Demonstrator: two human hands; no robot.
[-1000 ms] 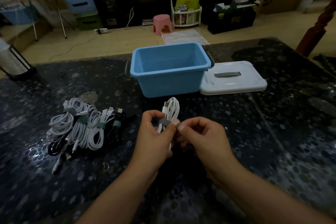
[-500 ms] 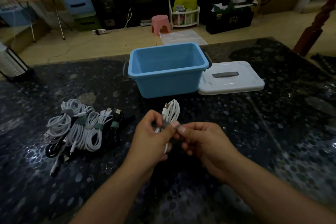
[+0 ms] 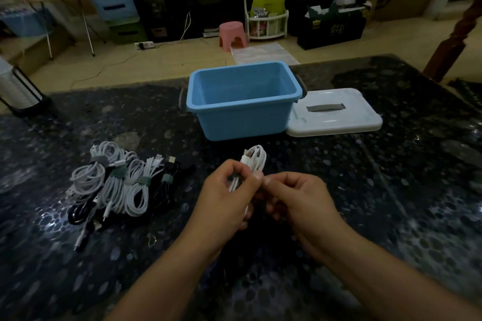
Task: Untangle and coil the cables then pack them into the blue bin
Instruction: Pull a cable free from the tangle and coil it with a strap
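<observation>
lower loops of white cable (image 3: 254, 161) hidden behind fingers (image 3: 243, 177), strap perhaps underneath

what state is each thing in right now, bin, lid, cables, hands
blue bin: open, upright, nothing visible inside
white lid: off, lying flat on the table right of the bin
white cable: coiled, held above the table
left hand: grips the coil
right hand: pinches at the coil's middle
cable pile: coiled, strapped bundles on the table, not packed

Bare desk (image 3: 365, 190) lies before the blue bin (image 3: 242, 117); white lid (image 3: 333, 117) touches its right, cable bundles (image 3: 117, 185) crowd front-left.
</observation>
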